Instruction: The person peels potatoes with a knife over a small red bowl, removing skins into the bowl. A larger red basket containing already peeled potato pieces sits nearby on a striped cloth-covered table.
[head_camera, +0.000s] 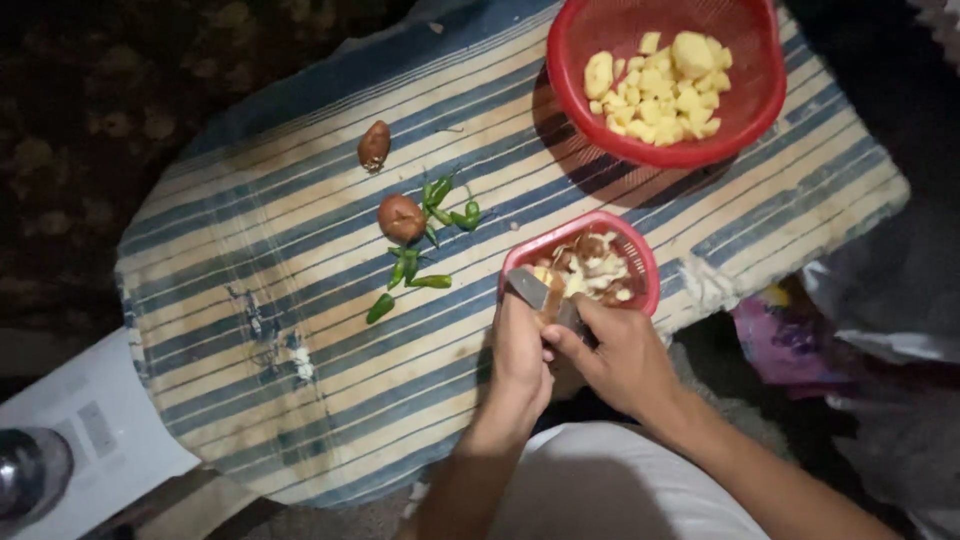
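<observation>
Potato piece (553, 297), half hidden, pinched between both hands at lower centre of frame, just over near rim of small red basket (640, 262). Left hand (520, 355) grip closed round it from below-left. Right hand (618, 355) grip closed on knife (530, 288); blade long axis runs toward upper left, lying across piece. Both hands touching. Beyond, centre left: green chillies (420, 265), two brown unpeeled potatoes (401, 217) on striped mat (250, 260). Far, upper right: large red basket (570, 95) of peeled yellow chunks (660, 85).
</observation>
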